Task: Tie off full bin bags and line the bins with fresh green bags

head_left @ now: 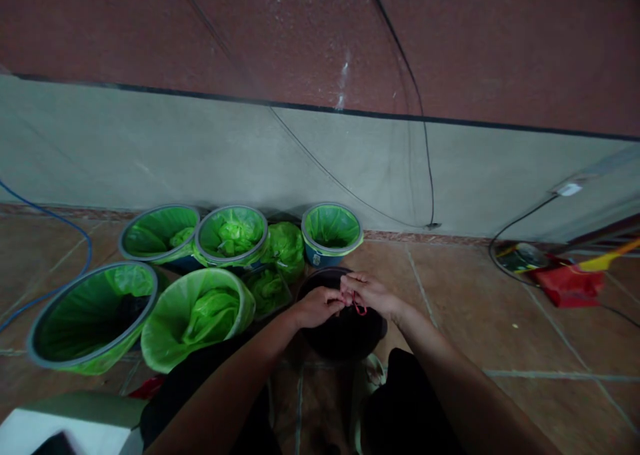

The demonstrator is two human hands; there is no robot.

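Note:
My left hand (320,306) and my right hand (367,294) meet over a round dark bin (345,342) that stands on the floor between my legs. Their fingertips are pinched together around a thin red string (360,306). A small loop of it hangs below the right fingers. The left hand's grip is partly hidden where the fingers meet. The inside of the dark bin is too dark to make out.
Left of my hands stand several bins with green liners, among them a rear bin (231,235) and a front bin (200,315). Another lined bin (333,232) is by the wall. A green bag (285,248) sits between bins. A red dustpan (570,283) lies right.

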